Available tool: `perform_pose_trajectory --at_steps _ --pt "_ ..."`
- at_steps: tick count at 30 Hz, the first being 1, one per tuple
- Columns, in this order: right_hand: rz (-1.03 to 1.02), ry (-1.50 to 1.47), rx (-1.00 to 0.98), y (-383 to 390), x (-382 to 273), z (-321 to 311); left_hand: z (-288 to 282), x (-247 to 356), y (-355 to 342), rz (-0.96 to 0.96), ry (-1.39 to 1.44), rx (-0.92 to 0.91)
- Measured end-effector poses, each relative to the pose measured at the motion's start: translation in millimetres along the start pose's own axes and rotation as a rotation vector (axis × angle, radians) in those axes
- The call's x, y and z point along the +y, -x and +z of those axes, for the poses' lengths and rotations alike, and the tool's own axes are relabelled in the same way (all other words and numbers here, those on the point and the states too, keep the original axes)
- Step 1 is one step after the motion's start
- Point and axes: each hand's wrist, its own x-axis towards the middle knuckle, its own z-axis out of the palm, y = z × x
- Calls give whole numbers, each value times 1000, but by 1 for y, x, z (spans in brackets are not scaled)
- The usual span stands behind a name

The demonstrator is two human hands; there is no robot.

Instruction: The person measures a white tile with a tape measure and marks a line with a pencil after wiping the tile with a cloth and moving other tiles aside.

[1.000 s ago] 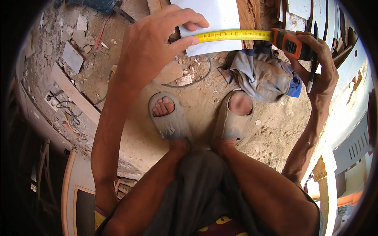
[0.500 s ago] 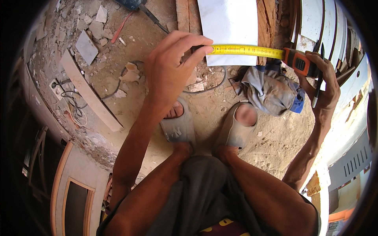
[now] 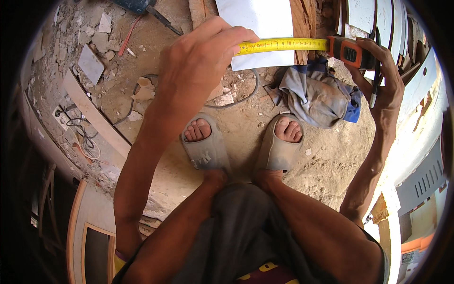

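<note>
My left hand pinches the free end of a yellow tape measure blade, its fingertips partly covering that end. The blade stretches across the near part of a white flat panel. To the right, my right hand is closed around the orange and black tape measure case. A dark, slim pen-like stick with a pale tip is also held in the right hand, pointing down. Brown wooden boards lie at the panel's right side.
A crumpled grey and blue cloth lies on the dirt floor. My sandalled feet stand below. Rubble, a broken tile, a long strip, a power socket with cables and a dark blue power tool are at left.
The view has shifted, so the scene sits further up and left. My left fingers have slid slightly right over the blade's end. The right hand keeps its hold on the case.
</note>
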Motion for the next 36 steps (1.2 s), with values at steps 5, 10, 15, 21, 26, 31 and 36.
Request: perform_pose_trajectory --at_steps 5,10,15,21,26,31,36 --pt "33 12 -32 4 0 -3 -2 -6 -8 220 -181 -188" --pt "38 -18 -18 9 0 -1 -12 -2 -14 331 -278 -278" --pt "29 -10 18 16 -3 8 -17 5 -19 302 -307 -351" --pt "59 13 29 29 -8 19 -16 3 -23 345 -317 -360" --pt "77 55 113 42 -12 34 -12 2 -27 418 -381 -348" --pt "90 85 208 59 -12 49 -1 -2 -32 496 -439 -303" --pt "55 117 237 57 -27 55 -23 8 -21 382 -484 -406"
